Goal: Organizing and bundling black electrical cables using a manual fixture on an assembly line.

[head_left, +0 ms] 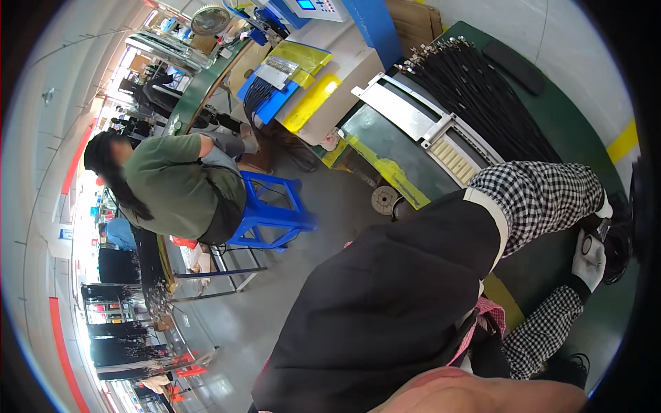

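Both my arms, in black-and-white checked sleeves, reach to the right rim of the picture over a green table point(551, 275). My right hand point(590, 263), in a white glove, is closed on a coil of black cable point(617, 242), with a small round dark piece against its palm. Of my left hand point(605, 207) only a strip of white glove at the cuff shows; it touches the top of the same coil and its fingers are hidden. A black apron point(392, 303) covers my lap.
A long bundle of black cables point(489, 103) lies on the green table beside a metal-framed machine panel point(413, 138) with yellow tape. A person in a green shirt point(175, 182) sits on a blue stool point(272, 210). Blue and yellow trays point(289, 79) stand beyond.
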Tool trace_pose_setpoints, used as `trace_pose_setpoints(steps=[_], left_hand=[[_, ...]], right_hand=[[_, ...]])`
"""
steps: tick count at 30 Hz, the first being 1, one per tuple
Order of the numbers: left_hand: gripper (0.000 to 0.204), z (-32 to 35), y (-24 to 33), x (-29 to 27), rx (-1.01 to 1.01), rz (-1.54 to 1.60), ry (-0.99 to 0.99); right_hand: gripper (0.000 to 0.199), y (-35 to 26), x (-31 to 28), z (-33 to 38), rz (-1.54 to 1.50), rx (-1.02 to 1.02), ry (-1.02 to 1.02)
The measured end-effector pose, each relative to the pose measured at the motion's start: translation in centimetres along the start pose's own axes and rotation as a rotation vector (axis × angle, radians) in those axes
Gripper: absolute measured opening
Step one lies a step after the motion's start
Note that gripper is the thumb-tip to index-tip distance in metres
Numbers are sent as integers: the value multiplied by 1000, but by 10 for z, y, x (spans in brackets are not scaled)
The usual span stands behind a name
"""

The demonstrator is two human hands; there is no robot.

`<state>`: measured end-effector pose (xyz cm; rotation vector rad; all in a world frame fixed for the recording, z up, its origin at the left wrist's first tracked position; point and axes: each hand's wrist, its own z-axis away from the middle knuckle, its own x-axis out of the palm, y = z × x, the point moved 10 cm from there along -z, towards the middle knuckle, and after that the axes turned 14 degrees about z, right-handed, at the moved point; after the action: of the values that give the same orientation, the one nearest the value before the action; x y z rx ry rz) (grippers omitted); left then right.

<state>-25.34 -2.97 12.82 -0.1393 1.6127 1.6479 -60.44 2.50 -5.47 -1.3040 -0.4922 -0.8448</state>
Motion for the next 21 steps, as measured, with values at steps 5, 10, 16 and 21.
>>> trace_pose_setpoints(steps=[5,10,16,21], left_hand=[[40,-5,14,-7,73,89,-38],[41,-46,62,58,230,171,-275],[42,-100,97,163,402,260,-380],[36,-91,113,169,668,-83,-394]], right_hand=[[48,-17,-15,5,0,-46,-172],[27,-3,57,48,231,21,-241],[31,0,81,75,727,-72,38],[39,-27,107,119,932,-159,346]])
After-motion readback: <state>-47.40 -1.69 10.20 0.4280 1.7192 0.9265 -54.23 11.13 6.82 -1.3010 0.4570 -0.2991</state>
